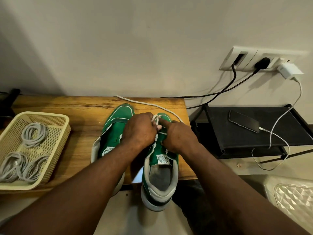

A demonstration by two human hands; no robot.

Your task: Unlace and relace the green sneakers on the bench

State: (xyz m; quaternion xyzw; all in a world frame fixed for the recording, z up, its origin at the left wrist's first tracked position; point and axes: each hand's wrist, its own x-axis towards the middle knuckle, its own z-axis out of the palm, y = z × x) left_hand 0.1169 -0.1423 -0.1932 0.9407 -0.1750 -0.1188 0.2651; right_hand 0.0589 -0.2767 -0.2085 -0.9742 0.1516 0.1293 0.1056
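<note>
Lying over the toe end of the right sneaker (159,168), the white lace (145,103) loops up into the curled fingers (149,118) of the left hand (140,131), which grasp it. Its free length trails across the table (67,107) toward the wall.

Right hand (179,138): index finger extended, tip beside the loop; other fingers bent down over the tongue; whether they grip cannot be told.

Both forearms reach forward, hands close together.

Left sneaker (116,126): alongside, partly under the left forearm.

Round white tongue labels: lettering too small to read.

Basket (42,113): grey laces (34,134) coiled inside.
</note>
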